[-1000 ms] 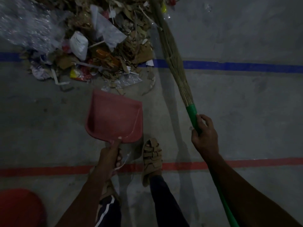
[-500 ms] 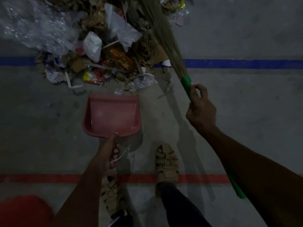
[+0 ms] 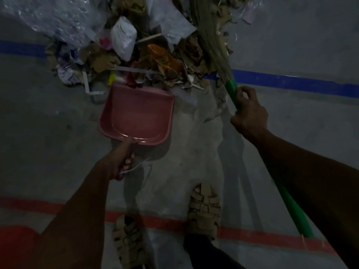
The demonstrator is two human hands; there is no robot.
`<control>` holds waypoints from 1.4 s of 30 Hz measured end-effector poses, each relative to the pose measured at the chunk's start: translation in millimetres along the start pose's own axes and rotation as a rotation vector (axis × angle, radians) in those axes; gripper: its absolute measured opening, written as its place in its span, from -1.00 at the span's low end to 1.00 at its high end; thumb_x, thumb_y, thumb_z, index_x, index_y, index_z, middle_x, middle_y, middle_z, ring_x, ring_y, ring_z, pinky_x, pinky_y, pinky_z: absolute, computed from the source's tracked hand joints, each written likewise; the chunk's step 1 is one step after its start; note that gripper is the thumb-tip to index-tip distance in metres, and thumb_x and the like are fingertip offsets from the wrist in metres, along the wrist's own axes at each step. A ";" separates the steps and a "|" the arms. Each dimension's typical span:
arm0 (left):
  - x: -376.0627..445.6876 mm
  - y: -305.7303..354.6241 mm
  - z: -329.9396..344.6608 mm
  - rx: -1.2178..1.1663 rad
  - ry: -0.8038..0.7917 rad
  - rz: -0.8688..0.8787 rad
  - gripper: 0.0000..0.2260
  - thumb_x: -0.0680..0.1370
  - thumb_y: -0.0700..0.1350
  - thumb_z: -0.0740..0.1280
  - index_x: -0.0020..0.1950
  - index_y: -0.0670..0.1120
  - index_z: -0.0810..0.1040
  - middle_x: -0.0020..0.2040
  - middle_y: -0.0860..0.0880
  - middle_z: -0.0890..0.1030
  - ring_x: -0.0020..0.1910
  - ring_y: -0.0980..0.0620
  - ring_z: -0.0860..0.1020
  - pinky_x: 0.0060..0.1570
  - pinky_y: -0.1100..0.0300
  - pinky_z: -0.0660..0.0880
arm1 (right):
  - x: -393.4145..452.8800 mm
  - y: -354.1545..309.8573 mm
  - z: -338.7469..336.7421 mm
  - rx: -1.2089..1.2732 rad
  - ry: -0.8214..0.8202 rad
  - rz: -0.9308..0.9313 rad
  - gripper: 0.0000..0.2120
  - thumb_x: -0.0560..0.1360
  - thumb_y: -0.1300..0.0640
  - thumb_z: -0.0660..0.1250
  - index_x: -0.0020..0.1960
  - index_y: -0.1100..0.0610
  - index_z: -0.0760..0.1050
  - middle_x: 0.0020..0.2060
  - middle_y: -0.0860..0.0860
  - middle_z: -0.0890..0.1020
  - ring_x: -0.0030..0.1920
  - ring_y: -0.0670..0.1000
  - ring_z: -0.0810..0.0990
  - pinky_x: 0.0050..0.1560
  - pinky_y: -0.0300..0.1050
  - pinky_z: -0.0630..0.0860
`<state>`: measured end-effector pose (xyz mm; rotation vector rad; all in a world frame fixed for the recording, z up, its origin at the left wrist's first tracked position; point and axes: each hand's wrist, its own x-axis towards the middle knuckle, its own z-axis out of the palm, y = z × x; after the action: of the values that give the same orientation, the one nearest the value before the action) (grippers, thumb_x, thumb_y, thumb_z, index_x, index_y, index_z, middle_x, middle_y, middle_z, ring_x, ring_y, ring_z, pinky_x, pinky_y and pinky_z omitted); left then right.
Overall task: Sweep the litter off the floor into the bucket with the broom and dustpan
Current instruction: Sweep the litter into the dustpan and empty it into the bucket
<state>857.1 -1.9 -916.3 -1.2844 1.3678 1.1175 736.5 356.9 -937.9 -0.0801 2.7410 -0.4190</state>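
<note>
— Litter heaped across the blue line, touching the dustpan lip. How to load it?

— Left hand grips the dustpan handle: press the lip flat. Right hand grips the broom: drag short strokes toward the pan.

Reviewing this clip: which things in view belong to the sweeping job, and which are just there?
Part of the job:
dustpan, held by the left hand
broom, gripped by the right hand
litter pile
red bucket, only its edge in view

Just there:
blue floor line
red floor line
sandals
</note>
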 end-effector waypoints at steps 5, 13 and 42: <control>14.8 18.5 -7.3 0.067 0.011 0.050 -0.50 0.50 0.33 0.22 -0.42 -0.04 0.32 -0.53 0.02 0.20 -0.62 0.06 0.14 -0.42 0.33 0.09 | 4.0 -8.7 17.1 0.153 0.020 0.010 -0.34 0.35 0.28 0.35 0.44 0.16 0.34 0.41 0.07 0.31 -0.12 0.20 0.53 -0.32 -0.13 0.35; 20.0 44.7 -9.6 0.152 0.024 0.081 -0.49 0.53 0.31 0.20 -0.41 -0.06 0.32 -0.54 0.00 0.21 -0.65 0.06 0.14 -0.43 0.34 0.05 | -16.8 10.9 27.0 0.159 -0.037 -0.114 -0.34 0.34 0.29 0.37 0.44 0.14 0.36 0.42 0.05 0.31 -0.12 0.16 0.55 -0.31 -0.13 0.44; 22.6 65.4 -32.1 0.233 0.014 0.255 -0.48 0.52 0.31 0.31 -0.41 -0.08 0.39 -0.50 -0.04 0.27 -0.61 0.05 0.17 -0.54 0.35 0.10 | -51.9 22.7 17.9 0.129 0.189 0.152 -0.36 0.36 0.28 0.37 0.43 0.07 0.39 0.41 -0.02 0.36 -0.07 0.15 0.56 -0.26 -0.19 0.30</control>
<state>789.9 -34.5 -931.8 -0.9713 1.6543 1.0808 791.4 379.3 -942.5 0.2103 2.8689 -0.5852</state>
